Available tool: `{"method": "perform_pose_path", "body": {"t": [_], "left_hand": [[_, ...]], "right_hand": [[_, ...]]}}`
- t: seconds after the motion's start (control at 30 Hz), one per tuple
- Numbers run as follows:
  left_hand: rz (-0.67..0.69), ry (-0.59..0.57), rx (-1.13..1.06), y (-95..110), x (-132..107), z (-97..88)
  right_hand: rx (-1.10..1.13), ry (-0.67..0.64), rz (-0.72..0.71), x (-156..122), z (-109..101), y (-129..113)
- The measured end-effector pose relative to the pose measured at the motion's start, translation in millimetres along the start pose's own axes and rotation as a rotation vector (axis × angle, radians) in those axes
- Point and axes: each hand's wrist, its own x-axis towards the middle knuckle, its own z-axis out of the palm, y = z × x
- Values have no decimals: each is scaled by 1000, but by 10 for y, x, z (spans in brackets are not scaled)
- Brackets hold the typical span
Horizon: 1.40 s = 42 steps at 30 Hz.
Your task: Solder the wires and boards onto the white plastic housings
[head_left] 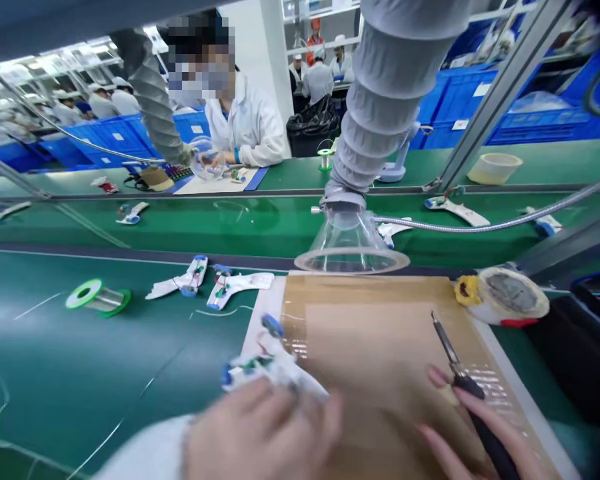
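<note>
My left hand (pixel 260 427), smeared a little by motion, is closed on a white curved plastic part (pixel 300 375) with blue ends, a small green board and thin wires. That part lies over the left edge of a taped brown cardboard sheet (pixel 370 373). In my right hand (pixel 480 433) is a soldering iron (pixel 473 400), its tip pointing up and away over the sheet's right side. Two similar white plastic parts (pixel 243 287) rest on the green bench beyond my left hand. A solder wire spool (pixel 99 297) with green rims lies farther left.
A clear fume hood (pixel 353 243) on a ribbed grey duct (pixel 387 87) hangs over the sheet's far edge. A tape roll (pixel 513 293) with a yellow sponge (pixel 467 291) sits at right. White parts lie on the green conveyor (pixel 270 227); a co-worker (pixel 253 120) sits opposite.
</note>
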Motion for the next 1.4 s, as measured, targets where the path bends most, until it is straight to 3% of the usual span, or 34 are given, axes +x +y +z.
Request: {"method": "perform_pose_path", "body": {"t": [0.07, 0.1, 0.17, 0.23, 0.33, 0.4, 0.57, 0.67, 0.9, 1.0, 1.1, 1.23, 1.4], "left_hand": [[-100, 78, -58, 684, -35, 365], [-124, 75, -96, 898, -69, 517], [-135, 33, -236, 1070, -173, 678], [-175, 40, -338, 955, -310, 643], [-345, 60, -387, 529, -449, 459], [-397, 22, -408, 271, -422, 440], [-376, -185, -616, -32, -74, 850], [-423, -225, -671, -207, 29, 1018], [-592, -147, -460, -664, -383, 924], [-580, -143, -451, -708, -494, 902], [-564, -25, -490, -623, -395, 836], [-432, 154, -601, -309, -122, 770], [-302, 149, -617, 66, -95, 915]], "right_hand": [[-41, 10, 6, 53, -33, -137], [-46, -6, 28, 77, -45, -199], [-36, -88, 45, 101, -63, -289], [-22, -201, 57, 79, -71, -335], [18, -355, 88, -8, -44, -373], [36, -407, 95, -51, 0, -399], [25, -429, 52, 14, 48, -424], [22, -463, 29, 109, 16, -360], [67, -543, 47, 284, 54, -155], [72, -490, 34, 350, 83, -221], [59, -304, 51, 385, 49, -321], [47, -59, 127, 362, -35, -352], [50, 250, 158, 273, -19, -348]]}}
